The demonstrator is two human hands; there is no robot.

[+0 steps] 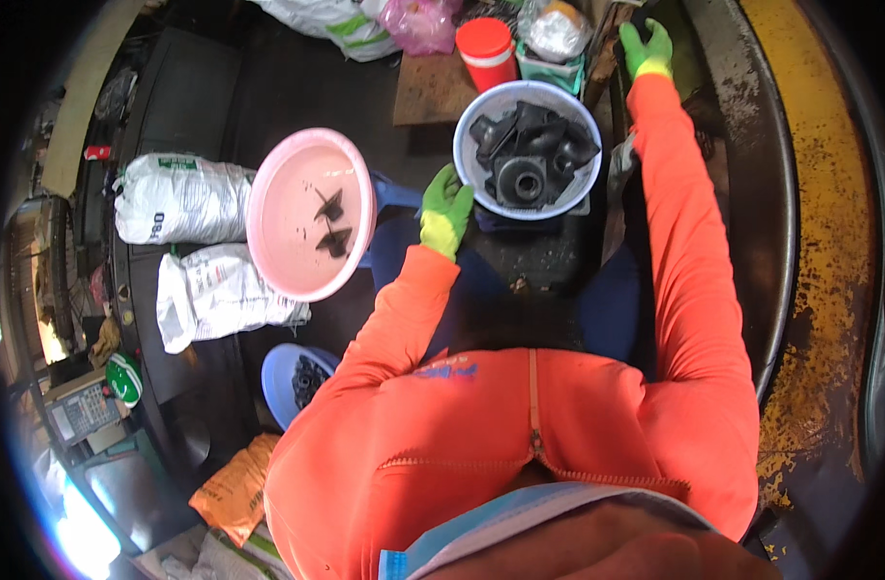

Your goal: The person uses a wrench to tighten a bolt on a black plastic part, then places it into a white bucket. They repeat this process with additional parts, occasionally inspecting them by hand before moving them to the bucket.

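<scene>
My left hand [446,212], in a green and yellow glove, is half open with its fingertips up. It lies against or just beside the left rim of a pale blue-white basin [459,145]. Black molded rubber-looking parts [530,159] fill that basin, one with a square flange and a round hole. My right hand [648,50], gloved alike, reaches far forward at the right, thumb and fingers apart, beside a dark metal edge. Nothing shows in its grip. To the left of my left hand stands a pink basin [268,232] with two small black pieces [333,242] inside.
A red-lidded jug [486,53] and a green basket [554,72] with a foil-like bundle stand behind the basin. White sacks [186,198] lie at the left. A blue basin [278,387] of black parts sits near my left elbow. Yellow worn metal [829,290] edges the right.
</scene>
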